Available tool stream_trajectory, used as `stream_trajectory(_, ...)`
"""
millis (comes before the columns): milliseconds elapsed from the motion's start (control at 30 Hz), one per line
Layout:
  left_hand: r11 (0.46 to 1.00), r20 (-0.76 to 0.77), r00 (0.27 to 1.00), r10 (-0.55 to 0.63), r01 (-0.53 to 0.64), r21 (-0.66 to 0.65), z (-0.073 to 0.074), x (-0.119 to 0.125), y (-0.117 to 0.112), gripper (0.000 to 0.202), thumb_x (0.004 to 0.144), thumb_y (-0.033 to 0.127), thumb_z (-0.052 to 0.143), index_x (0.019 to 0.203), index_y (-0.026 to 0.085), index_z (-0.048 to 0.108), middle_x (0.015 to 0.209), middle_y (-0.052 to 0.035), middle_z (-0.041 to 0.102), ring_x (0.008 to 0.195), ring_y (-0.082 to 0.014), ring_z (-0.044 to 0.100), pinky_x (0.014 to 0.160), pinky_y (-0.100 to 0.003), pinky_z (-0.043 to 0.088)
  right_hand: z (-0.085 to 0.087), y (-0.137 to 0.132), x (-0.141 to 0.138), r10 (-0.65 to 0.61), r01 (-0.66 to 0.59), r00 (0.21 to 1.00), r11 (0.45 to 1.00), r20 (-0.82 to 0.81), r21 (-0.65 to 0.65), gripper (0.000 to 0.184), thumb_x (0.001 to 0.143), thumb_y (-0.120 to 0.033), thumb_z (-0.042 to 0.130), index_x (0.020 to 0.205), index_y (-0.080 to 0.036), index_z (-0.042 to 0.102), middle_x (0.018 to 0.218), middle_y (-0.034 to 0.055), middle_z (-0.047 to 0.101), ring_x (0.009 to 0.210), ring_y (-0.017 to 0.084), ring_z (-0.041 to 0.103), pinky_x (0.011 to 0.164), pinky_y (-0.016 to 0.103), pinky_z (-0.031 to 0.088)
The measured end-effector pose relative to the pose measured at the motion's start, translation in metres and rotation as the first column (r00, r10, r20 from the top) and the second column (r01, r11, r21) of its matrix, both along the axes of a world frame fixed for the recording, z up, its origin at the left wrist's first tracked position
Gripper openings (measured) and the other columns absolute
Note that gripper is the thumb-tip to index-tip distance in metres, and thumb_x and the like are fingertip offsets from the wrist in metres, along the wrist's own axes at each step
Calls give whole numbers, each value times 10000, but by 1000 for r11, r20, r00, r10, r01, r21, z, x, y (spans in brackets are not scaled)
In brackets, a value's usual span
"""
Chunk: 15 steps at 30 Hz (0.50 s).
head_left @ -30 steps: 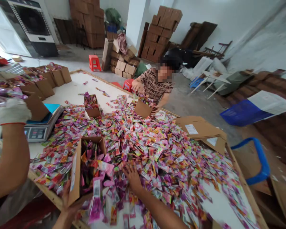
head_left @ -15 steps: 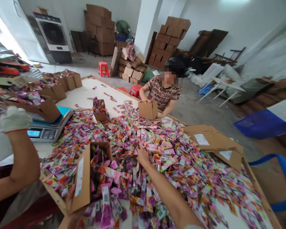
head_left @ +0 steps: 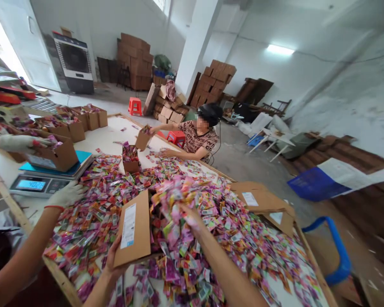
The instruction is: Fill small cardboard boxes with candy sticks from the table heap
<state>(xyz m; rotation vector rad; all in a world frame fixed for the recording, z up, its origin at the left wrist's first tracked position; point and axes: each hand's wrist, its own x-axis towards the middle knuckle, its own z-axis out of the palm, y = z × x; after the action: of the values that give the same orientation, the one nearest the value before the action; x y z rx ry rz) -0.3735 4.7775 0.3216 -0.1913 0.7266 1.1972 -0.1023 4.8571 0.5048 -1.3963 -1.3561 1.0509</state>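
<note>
Left hand: the left hand [head_left: 113,260] grips the near lower edge of a tilted cardboard box [head_left: 132,228], fingers clamped on its labelled side.
Right hand: the right hand [head_left: 188,215] is buried in colourful sachets [head_left: 179,200] at the box mouth; whether its fingers are closed on any cannot be told, the hand being blurred.
Box position: the box lies on its side at the near edge of the table [head_left: 59,277], mouth toward the sachet heap [head_left: 243,230], packed with sachets.
Heap: the heap covers most of the table top.
Neighbour at left: a gloved hand [head_left: 65,195] of another person rests on the heap's edge beside a digital scale [head_left: 38,183]; a second gloved hand [head_left: 16,143] touches a filled box [head_left: 56,155] standing on the scale.
Opposite worker: a seated person [head_left: 200,136] holds a small box [head_left: 143,138] raised over the table's far side.
Surroundings: a small filled box [head_left: 130,158] stands on the table; flattened cartons [head_left: 262,200] lie at its right edge; stacked cartons [head_left: 132,62] line the far wall.
</note>
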Motion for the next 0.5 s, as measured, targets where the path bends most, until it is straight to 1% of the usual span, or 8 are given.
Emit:
stream_trajectory(100,1000,45,999,6,-5,-25,-3,3,-2,731,817,260,633,1493,182,367,748,-94,796,677,-330,754,792,-495,605,1,-8,-36,12,-14,988,1000,155,12,591,689,-405,662,1255,-244,608,1079,61,717,1093,283,622,1012,474,443)
stream_trajectory(167,999,104,994,16,-11,-44,-9,-1,-7,785,783,291,668,1498,194,359,814,-99,804,741,-349,756,831,-513,591,3,-12,-44,15,-39,954,996,301,74,686,650,-331,695,1318,-253,561,1196,63,679,1215,292,556,1097,497,361)
stream_trajectory(200,999,122,992,19,-13,-51,-11,-3,-9,800,771,304,679,1497,199,360,837,-99,805,775,-357,755,848,-521,583,4,-14,-45,12,-56,941,991,337,120,736,628,-310,713,1341,-250,540,1258,67,650,1276,295,510,1130,496,322)
stream_trajectory(300,998,101,994,32,-27,-55,-11,-6,-16,772,781,283,659,1491,189,371,823,-98,804,770,-352,756,838,-524,580,3,-22,-53,37,-116,947,966,320,230,791,629,-317,735,1378,-218,499,1381,86,568,1385,280,404,1174,449,277)
stream_trajectory(333,998,90,995,33,-28,-50,-9,-6,-17,752,790,266,646,1487,180,377,810,-98,803,751,-346,757,827,-518,582,1,-26,-59,62,-139,945,965,321,223,756,659,-332,723,1371,-208,503,1381,94,569,1375,278,422,1165,440,299)
stream_trajectory(400,999,90,996,10,-7,-39,-3,-5,-16,719,802,255,633,1474,153,401,807,-106,802,729,-341,756,812,-507,584,-6,-40,-74,160,-215,920,969,358,122,605,722,-340,679,1300,-199,567,1291,105,636,1268,285,543,1100,434,390)
stream_trajectory(467,999,110,993,-37,41,-32,3,-5,-15,693,807,270,634,1455,125,433,821,-119,801,733,-345,755,808,-500,581,-13,-55,-92,301,-320,883,947,360,-6,445,762,-320,641,1194,-212,641,1172,97,700,1137,283,638,1007,404,470)
stream_trajectory(500,998,118,991,-56,60,-27,6,-5,-13,682,810,279,633,1445,116,446,824,-122,801,732,-345,755,803,-494,581,-15,-61,-101,351,-360,869,932,349,-41,405,765,-314,641,1159,-223,659,1147,90,712,1112,280,653,982,389,483)
